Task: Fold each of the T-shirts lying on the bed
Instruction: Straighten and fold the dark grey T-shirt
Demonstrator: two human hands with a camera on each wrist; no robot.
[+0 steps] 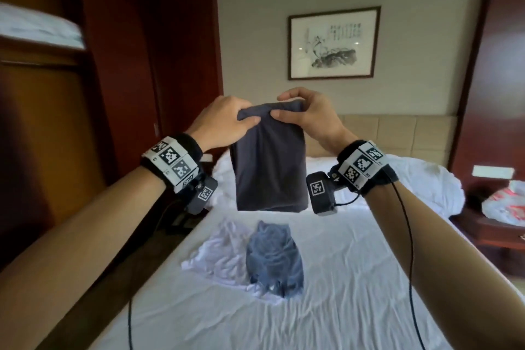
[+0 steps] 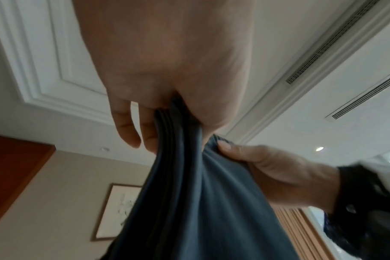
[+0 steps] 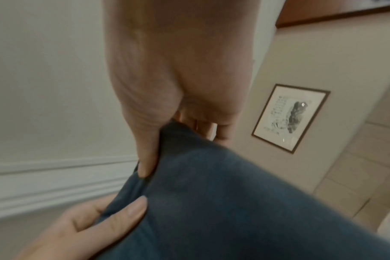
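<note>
At the centre of the head view both hands hold a dark shirt (image 1: pixel 268 167) up in the air above the bed (image 1: pixel 355 264), most likely so that its weight pulls the folded layers straight before it is laid down. The left hand (image 1: pixel 224 122) pinches the top edge at its left corner, thumb in front and fingers behind; the right hand (image 1: pixel 306 113) pinches the same edge at the right corner, so the cloth hangs as a narrow, already doubled panel between them. The left wrist view shows several stacked layers caught under that thumb, which suggests the fold is well along. Lower in the frame, on the sheet, a grey shirt (image 1: pixel 274 258) lies crumpled, partly over a white shirt (image 1: pixel 218 250); both look unfolded and probably wait their turn. The hanging shirt's far side and the fingers behind it are hidden, and its collar and sleeves cannot be made out. How much of the white shirt sits under the grey one is unclear. Both wrist views are blurred, and the shirt's lower end runs off their bottom edges.
</note>
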